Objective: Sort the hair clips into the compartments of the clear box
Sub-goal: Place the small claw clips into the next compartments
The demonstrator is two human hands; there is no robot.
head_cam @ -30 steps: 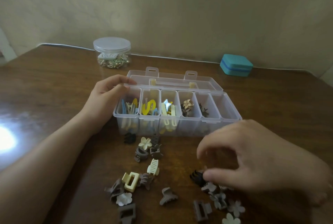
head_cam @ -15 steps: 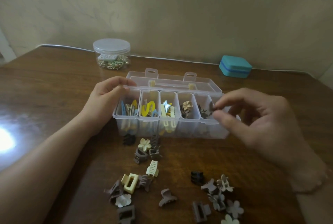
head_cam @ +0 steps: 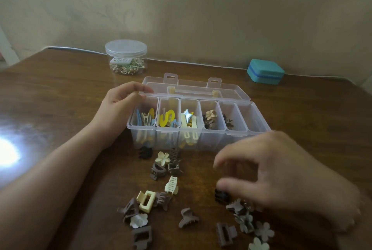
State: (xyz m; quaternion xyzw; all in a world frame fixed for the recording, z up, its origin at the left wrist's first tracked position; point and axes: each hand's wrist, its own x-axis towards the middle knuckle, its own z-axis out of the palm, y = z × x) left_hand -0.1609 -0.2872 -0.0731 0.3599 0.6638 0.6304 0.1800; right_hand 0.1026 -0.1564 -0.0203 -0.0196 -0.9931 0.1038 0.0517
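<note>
Right hand (head_cam: 281, 171) open, empty, thumb and forefinger spread above dark claw clip (head_cam: 221, 196); clip at hand's 8 o'clock, just under thumb tip, on counter (head_cam: 60, 93); left hand (head_cam: 118, 107) grips clear box (head_cam: 201, 139) at 12 o'clock end; right nearer.

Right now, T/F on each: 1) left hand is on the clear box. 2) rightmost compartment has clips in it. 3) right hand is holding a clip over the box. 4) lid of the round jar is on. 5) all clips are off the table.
1) True. The left hand rests on the left end of the clear box.
2) False. The rightmost compartment looks empty.
3) False. The right hand is open, nearer the camera than the box, above loose clips, its fingers by a dark claw clip.
4) True. The round jar is lidded.
5) False. Many remain on the table, such as a cream flower clip.
</note>
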